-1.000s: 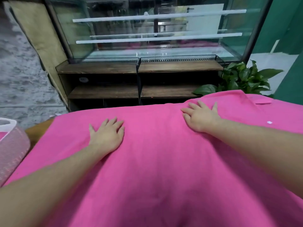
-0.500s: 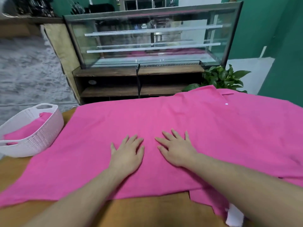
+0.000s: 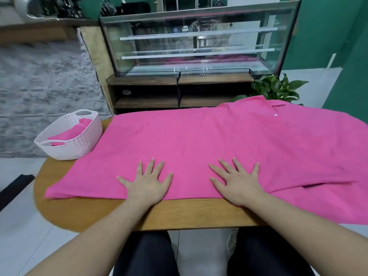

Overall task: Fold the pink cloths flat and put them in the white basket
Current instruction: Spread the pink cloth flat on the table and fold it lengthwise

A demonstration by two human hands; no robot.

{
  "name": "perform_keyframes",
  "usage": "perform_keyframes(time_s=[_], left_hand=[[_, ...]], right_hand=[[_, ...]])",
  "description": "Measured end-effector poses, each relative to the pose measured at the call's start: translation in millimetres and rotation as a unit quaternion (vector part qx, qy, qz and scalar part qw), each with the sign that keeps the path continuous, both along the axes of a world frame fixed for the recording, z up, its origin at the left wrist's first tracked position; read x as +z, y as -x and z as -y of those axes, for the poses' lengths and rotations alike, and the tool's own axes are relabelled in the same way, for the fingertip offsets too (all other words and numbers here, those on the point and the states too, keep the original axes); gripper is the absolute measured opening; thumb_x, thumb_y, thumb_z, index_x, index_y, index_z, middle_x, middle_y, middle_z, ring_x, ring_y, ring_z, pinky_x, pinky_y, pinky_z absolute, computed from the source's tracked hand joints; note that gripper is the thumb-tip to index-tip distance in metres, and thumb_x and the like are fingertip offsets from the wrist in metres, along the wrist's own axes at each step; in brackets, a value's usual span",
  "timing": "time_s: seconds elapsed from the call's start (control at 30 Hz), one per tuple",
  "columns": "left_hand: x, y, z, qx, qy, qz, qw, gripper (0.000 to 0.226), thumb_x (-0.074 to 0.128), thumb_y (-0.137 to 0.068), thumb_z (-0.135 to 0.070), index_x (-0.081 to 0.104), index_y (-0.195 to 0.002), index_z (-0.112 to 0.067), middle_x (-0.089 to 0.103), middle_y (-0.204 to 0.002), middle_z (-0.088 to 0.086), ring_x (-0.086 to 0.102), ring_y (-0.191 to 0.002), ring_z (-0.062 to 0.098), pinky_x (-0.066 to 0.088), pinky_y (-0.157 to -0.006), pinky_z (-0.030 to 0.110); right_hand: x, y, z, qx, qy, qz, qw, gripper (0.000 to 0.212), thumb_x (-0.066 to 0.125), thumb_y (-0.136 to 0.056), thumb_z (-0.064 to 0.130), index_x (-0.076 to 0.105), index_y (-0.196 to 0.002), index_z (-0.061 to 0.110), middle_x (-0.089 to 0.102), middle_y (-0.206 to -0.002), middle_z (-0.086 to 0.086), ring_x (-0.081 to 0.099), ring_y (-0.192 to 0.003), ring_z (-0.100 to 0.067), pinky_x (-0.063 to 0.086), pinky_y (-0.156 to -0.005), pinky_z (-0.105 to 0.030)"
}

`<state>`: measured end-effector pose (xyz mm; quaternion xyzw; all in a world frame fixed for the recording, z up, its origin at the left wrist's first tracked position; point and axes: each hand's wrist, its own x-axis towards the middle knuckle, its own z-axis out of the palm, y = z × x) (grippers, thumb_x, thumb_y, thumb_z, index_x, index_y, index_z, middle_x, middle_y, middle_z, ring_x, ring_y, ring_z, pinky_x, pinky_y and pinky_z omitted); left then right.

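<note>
1. Wooden table [image 3: 179,214]: bearing everything, near edge bare.
2. Pink cloth [image 3: 199,140]: spread across the tabletop, right side draping over, likely being smoothed for folding.
3. White basket [image 3: 79,144]: at far left, touching the cloth, already holding pink fabric.
4. Left hand [image 3: 148,185], right hand [image 3: 238,185]: fingers straight and splayed, pressing the near hem flat.

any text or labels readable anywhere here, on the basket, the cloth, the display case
None can be read.
white basket: no print visible.
pink cloth: no writing; only a small white button.
display case: no legible sign behind the reflections in its glass.
round pale mark on the shelf below: too blurred to read.
</note>
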<state>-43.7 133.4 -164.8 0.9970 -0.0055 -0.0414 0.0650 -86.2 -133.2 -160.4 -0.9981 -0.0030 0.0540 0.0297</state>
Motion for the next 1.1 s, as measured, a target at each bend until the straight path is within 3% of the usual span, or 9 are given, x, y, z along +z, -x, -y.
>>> perform_keyframes(time_s=[0.6,0.83,0.93,1.1], left_hand=[[8.7,23.2,-140.1,0.181,0.021,-0.025,0.983,0.074,0.009,-0.084,-0.083,0.006,-0.151,-0.054,-0.003,-0.165,-0.017,-0.005,-0.153,0.022,-0.007,-0.101,0.083],[9.8,16.5,-164.1,0.175,-0.061,-0.018,0.983,0.08,0.003,-0.084,-0.081,0.005,-0.155,-0.044,0.004,-0.166,0.006,0.0,-0.148,0.05,-0.013,-0.114,0.067],[6.5,11.1,-171.6,0.131,-0.057,0.003,0.99,0.081,0.009,-0.089,-0.077,0.013,-0.157,-0.035,0.01,-0.164,0.014,0.001,-0.15,0.044,-0.006,-0.12,0.056],[-0.4,9.1,-176.1,0.092,-0.002,0.027,0.995,0.073,0.017,-0.095,-0.069,0.016,-0.157,-0.03,0.002,-0.167,0.003,-0.002,-0.153,0.026,0.001,-0.122,0.052]], right_hand=[[1.2,8.9,-21.2,-0.045,0.002,-0.02,0.999,0.056,0.009,-0.095,0.068,0.001,-0.149,0.058,-0.002,-0.164,0.017,-0.004,-0.153,-0.019,-0.004,-0.109,-0.077],[3.2,8.9,-23.1,-0.046,0.004,-0.018,0.999,0.056,0.008,-0.095,0.067,0.001,-0.15,0.057,-0.003,-0.164,0.016,-0.004,-0.152,-0.019,-0.003,-0.109,-0.076],[2.2,8.7,-23.1,-0.045,0.006,-0.019,0.999,0.056,0.008,-0.095,0.068,0.001,-0.15,0.057,-0.002,-0.164,0.016,-0.003,-0.152,-0.019,-0.003,-0.11,-0.075],[1.7,7.1,-22.9,-0.044,0.007,-0.016,0.999,0.056,0.008,-0.095,0.067,0.002,-0.15,0.057,-0.002,-0.164,0.016,-0.003,-0.152,-0.019,-0.002,-0.11,-0.075]])
